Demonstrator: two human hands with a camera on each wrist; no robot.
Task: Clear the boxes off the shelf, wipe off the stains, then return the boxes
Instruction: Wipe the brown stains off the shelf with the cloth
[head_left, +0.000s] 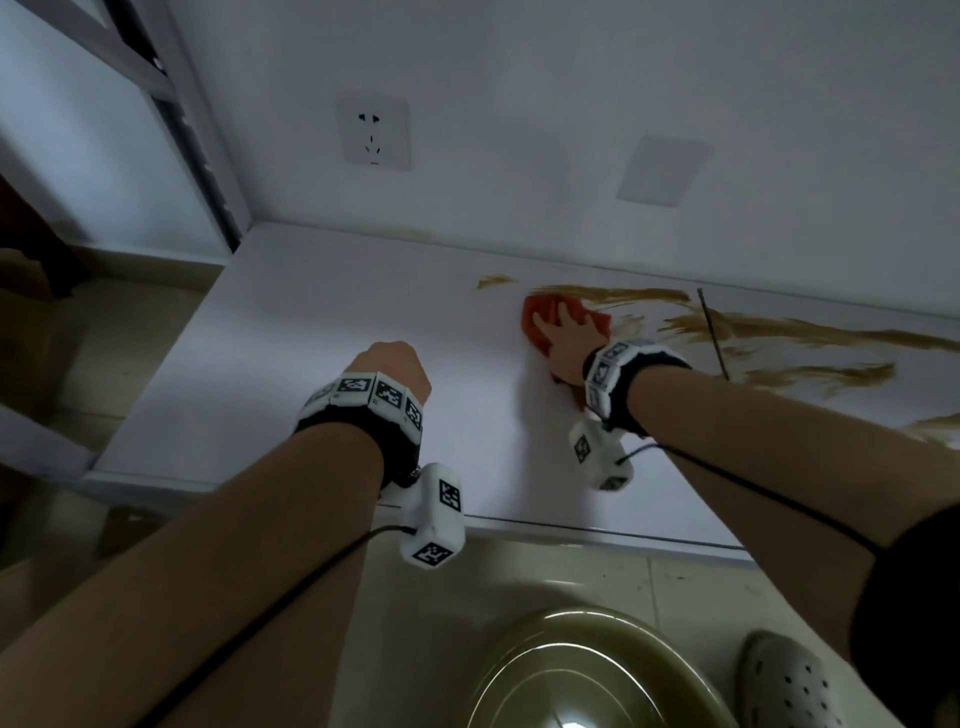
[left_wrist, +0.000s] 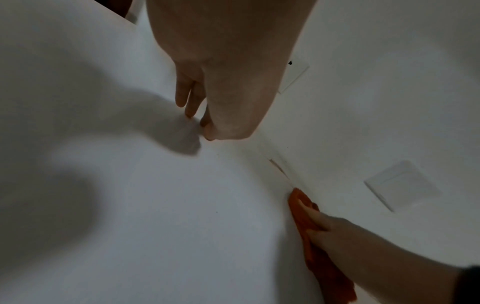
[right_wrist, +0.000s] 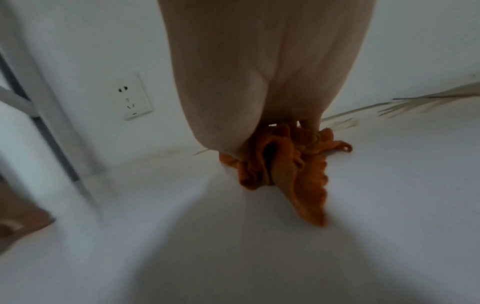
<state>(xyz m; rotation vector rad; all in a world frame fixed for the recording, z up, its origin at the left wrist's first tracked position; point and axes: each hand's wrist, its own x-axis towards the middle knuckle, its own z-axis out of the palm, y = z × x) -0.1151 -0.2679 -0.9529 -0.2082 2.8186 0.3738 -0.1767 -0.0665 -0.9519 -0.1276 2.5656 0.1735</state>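
One orange cloth (head_left: 540, 325) lay bunched on the white shelf (head_left: 291, 364), near the rear edge where the shelf met the wall. The right hand (head_left: 569, 338) pressed flat on top of the cloth with fingers (head_left: 563, 312) extended and spread; the right wrist view showed the fabric (right_wrist: 285, 164) crumpled into soft folds with a frilled hem beneath the palm. The left hand (head_left: 392, 369) rested on the shelf well apart from the cloth, to its left, fingers (left_wrist: 191, 98) curled downward with tips touching the surface and holding nothing.

Brown stains (head_left: 779, 332) streaked the smooth, matte shelf in several smeared bands to the right of the cloth, with one short streak (head_left: 496, 281) to its left. No boxes stood on the visible part of the shelf.

Two square white plates were mounted on the wall: one power socket (head_left: 373, 132) and one blank cover plate (head_left: 662, 169). No legible writing appeared. One round, glossy olive basin (head_left: 587, 675) and one grey perforated clog (head_left: 784, 680) stood on the floor below. Each wrist carried one band with black-and-white square markers
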